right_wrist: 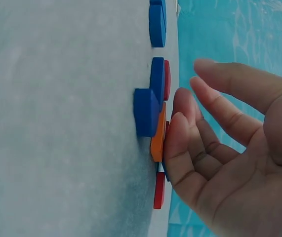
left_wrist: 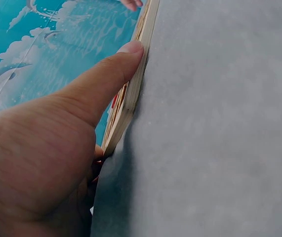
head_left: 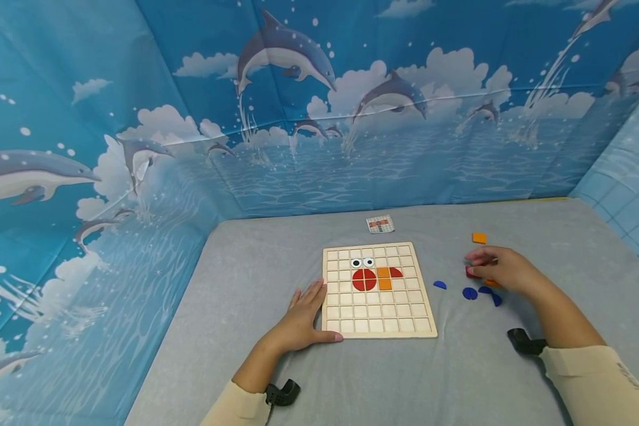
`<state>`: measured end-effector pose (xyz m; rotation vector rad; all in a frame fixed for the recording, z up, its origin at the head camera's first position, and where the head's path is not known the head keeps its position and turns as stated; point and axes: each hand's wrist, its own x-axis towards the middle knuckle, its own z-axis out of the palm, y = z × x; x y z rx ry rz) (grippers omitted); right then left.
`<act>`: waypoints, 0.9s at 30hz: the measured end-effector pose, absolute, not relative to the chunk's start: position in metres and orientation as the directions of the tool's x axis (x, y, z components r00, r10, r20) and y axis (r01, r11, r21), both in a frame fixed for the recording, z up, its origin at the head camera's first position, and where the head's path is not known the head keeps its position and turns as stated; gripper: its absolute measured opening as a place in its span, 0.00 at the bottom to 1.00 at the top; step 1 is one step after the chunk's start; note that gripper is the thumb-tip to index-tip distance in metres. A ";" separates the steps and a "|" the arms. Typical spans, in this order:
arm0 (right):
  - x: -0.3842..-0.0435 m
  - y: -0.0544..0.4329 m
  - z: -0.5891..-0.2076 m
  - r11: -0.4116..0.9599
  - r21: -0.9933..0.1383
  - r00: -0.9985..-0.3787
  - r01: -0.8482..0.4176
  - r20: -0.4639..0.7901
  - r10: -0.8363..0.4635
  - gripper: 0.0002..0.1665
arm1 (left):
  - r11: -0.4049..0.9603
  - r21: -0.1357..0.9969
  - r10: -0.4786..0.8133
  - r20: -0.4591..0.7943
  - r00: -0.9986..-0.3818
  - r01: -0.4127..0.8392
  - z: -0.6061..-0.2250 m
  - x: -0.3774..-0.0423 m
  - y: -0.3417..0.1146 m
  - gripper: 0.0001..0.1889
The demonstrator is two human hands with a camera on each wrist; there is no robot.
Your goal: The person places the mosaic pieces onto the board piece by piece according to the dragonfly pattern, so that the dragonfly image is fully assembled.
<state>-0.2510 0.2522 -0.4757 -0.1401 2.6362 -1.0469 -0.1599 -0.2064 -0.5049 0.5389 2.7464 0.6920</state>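
A square wooden grid board (head_left: 373, 325) lies on the cloth-covered table. It bears two eye pieces (head_left: 362, 262), a red disc (head_left: 364, 280) made of quarter pieces, orange squares (head_left: 384, 278) and a red quarter piece (head_left: 396, 272). My left hand (head_left: 297, 325) rests at its lower left corner, thumb (left_wrist: 106, 74) along the front edge and fingers at the left side. Over the loose pieces on the right hovers my right hand (head_left: 503, 269), fingers loosely bent, thumb and index apart, nothing between them. Close under it lie a red piece (head_left: 469, 271) and an orange piece (head_left: 492, 283).
Several blue rounded pieces (head_left: 470, 293) lie in front of the right hand, with one blue half-round (head_left: 439, 285) nearer the board. An orange square (head_left: 478, 238) sits behind that hand. A small picture card (head_left: 380, 223) lies beyond the board; a dolphin-print curtain (head_left: 309, 171) hangs behind.
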 end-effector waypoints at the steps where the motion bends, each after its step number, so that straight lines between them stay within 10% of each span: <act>1: -0.251 0.253 -0.476 0.732 -0.681 -0.950 0.019 -0.241 -0.199 0.26 | 0.817 0.498 0.412 -0.153 -0.898 0.290 -0.505 -0.160 -0.206 0.63; 27: -0.251 0.253 -0.487 0.786 -0.615 -0.953 -0.057 -0.200 -0.226 0.15 | 0.806 0.505 0.425 -0.127 -0.896 0.310 -0.504 -0.159 -0.206 0.62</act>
